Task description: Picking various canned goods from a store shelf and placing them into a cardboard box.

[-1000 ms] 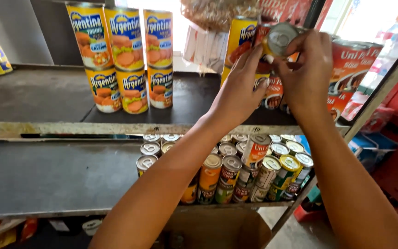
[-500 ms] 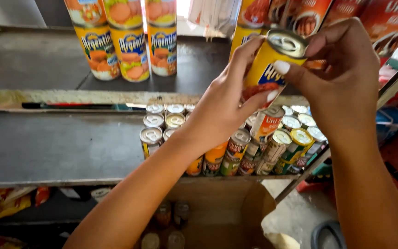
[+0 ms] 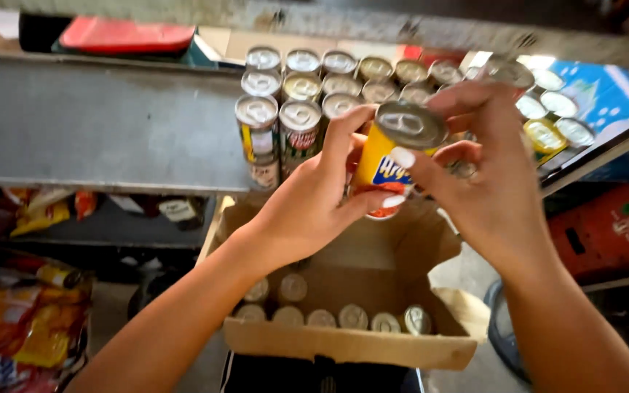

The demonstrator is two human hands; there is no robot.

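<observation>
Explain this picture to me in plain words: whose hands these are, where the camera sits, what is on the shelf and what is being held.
There is no machine here. The camera is worn on a person's head and looks down, so both arms reaching in from the bottom belong to that person. The left hand and the right hand hold one yellow can between them, upright, with its silver pull-tab lid on top. Just behind it, a grey shelf carries a group of cans standing in rows, seen mostly by their lids. Below the hands sits an open cardboard box with more cans in a row inside. At the lower left lie colourful snack packets, and a red crate stands at the right.
</observation>
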